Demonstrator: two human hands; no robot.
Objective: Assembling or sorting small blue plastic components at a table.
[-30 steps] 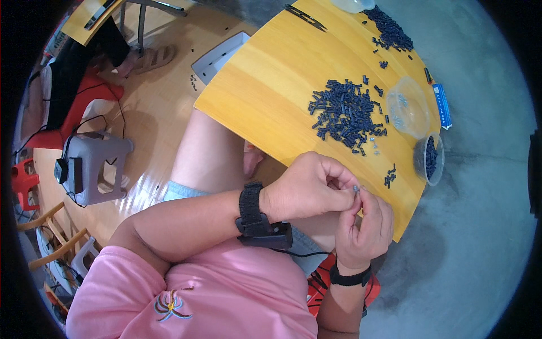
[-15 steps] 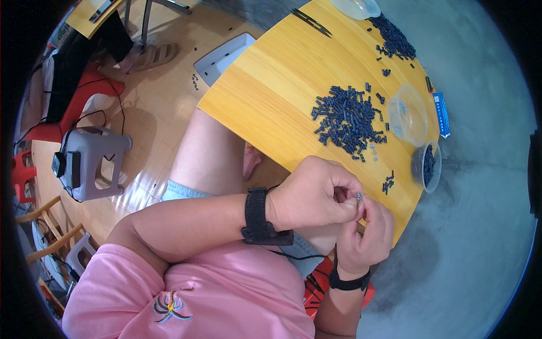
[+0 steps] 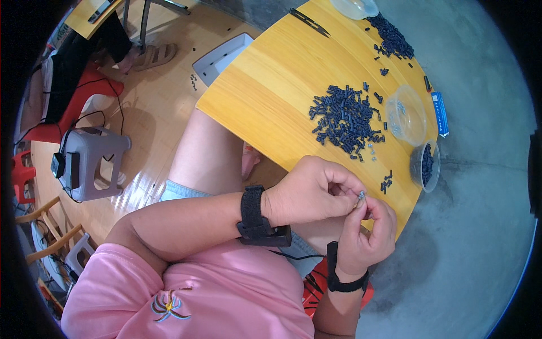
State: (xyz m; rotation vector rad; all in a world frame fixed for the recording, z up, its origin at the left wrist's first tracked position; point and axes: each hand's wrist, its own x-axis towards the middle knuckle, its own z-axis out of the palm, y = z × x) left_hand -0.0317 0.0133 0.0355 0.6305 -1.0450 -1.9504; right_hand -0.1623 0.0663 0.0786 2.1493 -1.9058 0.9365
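Observation:
Over the table's near edge, my left hand point(image 3: 313, 189) and my right hand point(image 3: 370, 233) meet at the fingertips. Both are pinched around a tiny silvery piece point(image 3: 361, 195), too small to name exactly. Thumbs and forefingers hide most of it. Just beyond them, a large pile of short black plastic pieces point(image 3: 344, 118) lies on the yellow wooden table point(image 3: 254, 85). A few silvery bits point(image 3: 371, 151) sit at that pile's near right side. Closer to my right hand is a small cluster of black pieces point(image 3: 387, 182).
A clear round tub point(image 3: 406, 135) with small pieces and a tub of black pieces point(image 3: 418, 169) stand at the right edge. Beside them lies a blue box point(image 3: 440, 114). Far back are another black pile point(image 3: 392, 39) and black tweezers point(image 3: 309, 22). A person's foot point(image 3: 129, 59) shows far left.
My hands have shifted slightly, and more of the silvery piece now shows between the fingertips. My right thumb has come up straighter against it. The piles look the same.

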